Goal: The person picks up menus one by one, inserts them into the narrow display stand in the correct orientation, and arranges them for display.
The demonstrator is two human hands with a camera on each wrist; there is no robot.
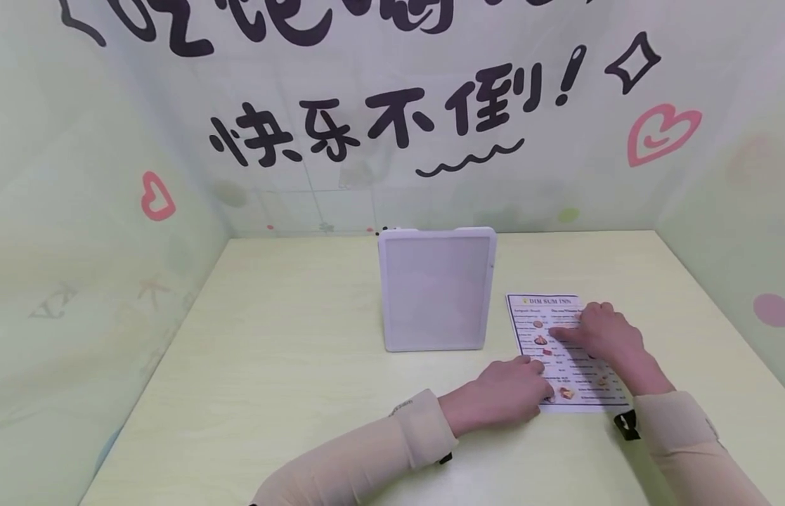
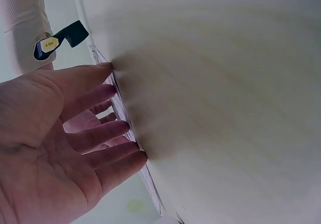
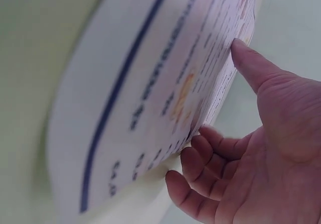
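A printed menu sheet [image 1: 582, 391] headed "DIM SUM INN" lies on the table at the right in the head view. My left hand [image 1: 507, 391] is at its lower left edge, and the left wrist view shows the spread fingertips [image 2: 136, 156] touching down along the paper's edge. Over the upper right side of the sheet lies my right hand [image 1: 610, 339]. Its thumb [image 3: 246, 56] stretches across the print, while the other fingers bend loosely at the right edge. In the right wrist view the near corner of the menu [image 3: 75, 133] curves up slightly.
A white-framed upright panel [image 1: 438, 292] stands on the pale wooden table [image 1: 272, 337], left of the menu. Fabric walls with black characters and pink hearts [image 1: 663, 135] enclose the table at the back and both sides.
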